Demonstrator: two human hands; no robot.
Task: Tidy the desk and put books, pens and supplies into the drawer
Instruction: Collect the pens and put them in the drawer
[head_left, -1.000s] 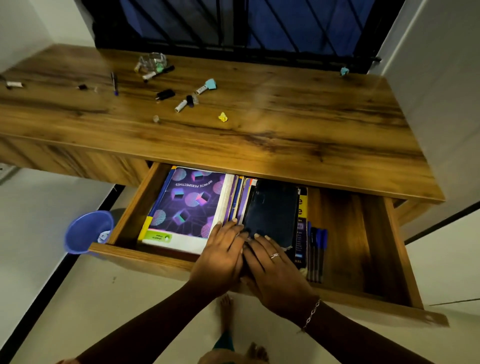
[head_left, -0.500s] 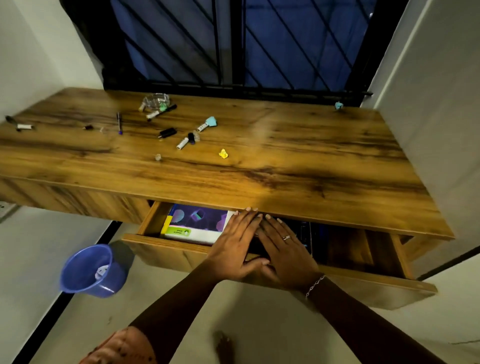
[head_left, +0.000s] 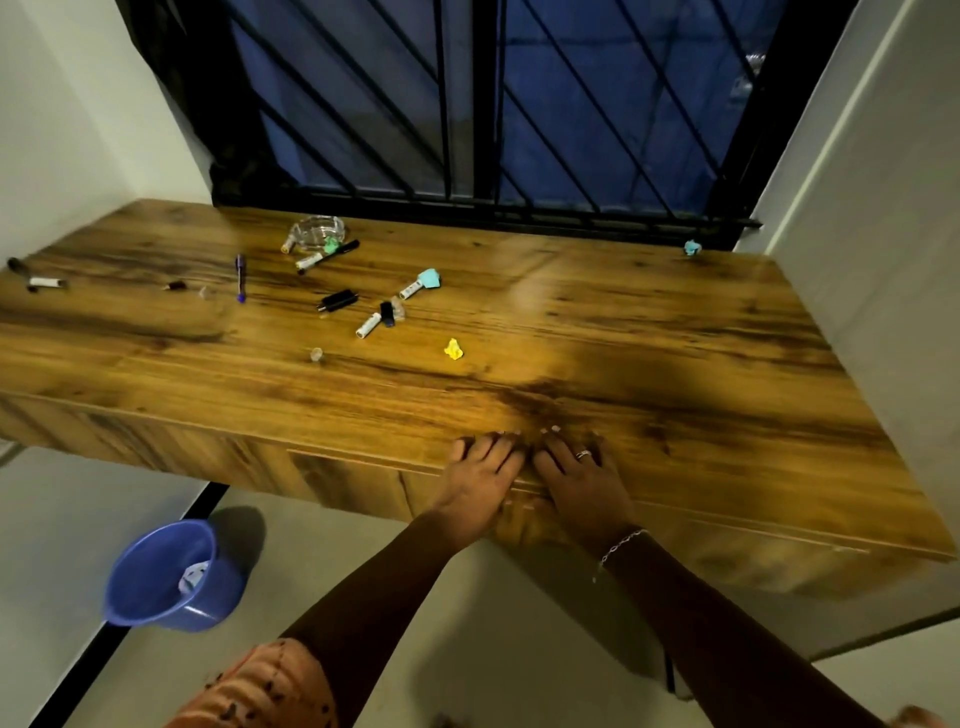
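Note:
The drawer (head_left: 358, 480) is pushed shut under the wooden desk (head_left: 649, 353); its books and pens are hidden inside. My left hand (head_left: 480, 480) and my right hand (head_left: 576, 480) lie side by side with fingers straight, resting over the desk's front edge and the drawer front. Left on the desktop are a purple pen (head_left: 240, 277), a black marker (head_left: 332, 253), white marker pieces (head_left: 368, 325), a black cap (head_left: 337, 300), a yellow paper scrap (head_left: 454, 349) and a teal scrap (head_left: 430, 279).
A glass ashtray (head_left: 318, 229) stands at the back near the barred window. Another marker (head_left: 44, 282) lies at the far left, a teal scrap (head_left: 692, 247) at the back right. A blue plastic bin (head_left: 166, 577) sits on the floor to the left. Walls close both sides.
The drawer went from wide open to fully shut, pushed in by both hands. The books and pens inside have gone out of sight. My view rose toward the window.

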